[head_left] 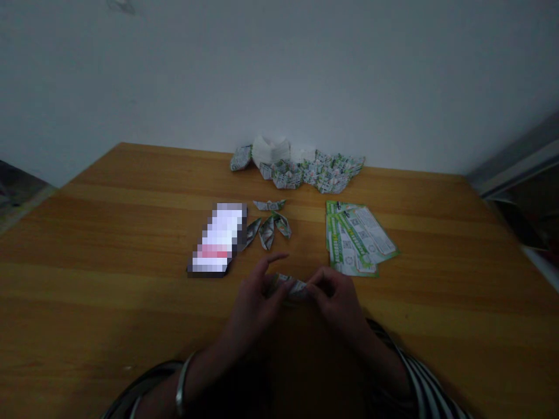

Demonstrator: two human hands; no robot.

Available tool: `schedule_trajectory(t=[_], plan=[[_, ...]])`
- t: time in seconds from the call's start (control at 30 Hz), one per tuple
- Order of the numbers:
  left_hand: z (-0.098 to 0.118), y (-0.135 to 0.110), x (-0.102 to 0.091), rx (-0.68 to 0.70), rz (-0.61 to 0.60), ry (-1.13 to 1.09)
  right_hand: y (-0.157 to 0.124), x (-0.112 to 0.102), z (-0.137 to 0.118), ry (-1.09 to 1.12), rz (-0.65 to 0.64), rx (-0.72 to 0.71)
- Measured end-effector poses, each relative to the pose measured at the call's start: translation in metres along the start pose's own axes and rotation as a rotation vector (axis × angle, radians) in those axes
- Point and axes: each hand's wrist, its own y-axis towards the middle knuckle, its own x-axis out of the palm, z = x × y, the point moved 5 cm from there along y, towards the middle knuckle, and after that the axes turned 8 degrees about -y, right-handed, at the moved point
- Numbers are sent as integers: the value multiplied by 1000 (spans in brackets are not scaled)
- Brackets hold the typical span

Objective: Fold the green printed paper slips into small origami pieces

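The left hand (251,305) and right hand (338,299) pinch a small folded paper (290,286) between their fingers to keep its folds firm, with similar folded pieces (268,227) just ahead.

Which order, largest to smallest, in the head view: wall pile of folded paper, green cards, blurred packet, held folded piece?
1. Wall pile of folded paper
2. Green cards and blurred packet: look alike, can't rank them
3. Held folded piece: smallest, partly hidden, though nearest the camera
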Motion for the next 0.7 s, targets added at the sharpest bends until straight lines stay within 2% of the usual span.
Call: schedule_trajectory(t=[0.1, 0.2, 0.27, 0.37, 0.47, 0.6, 0.7], plan=[[3, 4, -2, -22, -20, -7, 0, -1, -3, -31, 8, -27], [3, 5, -5, -92, 19, -110, -1, 3, -7, -1, -37, -55], [3, 4, -4, -127, 42, -188, -2, 7, -6, -11, -71, -36], [2, 3, -2, -148, 4, -232, -2, 6, -3, -64, -40, -2], [3, 5, -4, -105, -71, -119, -1, 3, -3, -191, -82, -64], [7, 9, -6, -6, -256, 137, -1, 2, -4, -397, -195, -194], [7, 10, -6, -14, -321, 210, -1, 2, -5, -394, -206, -223]])
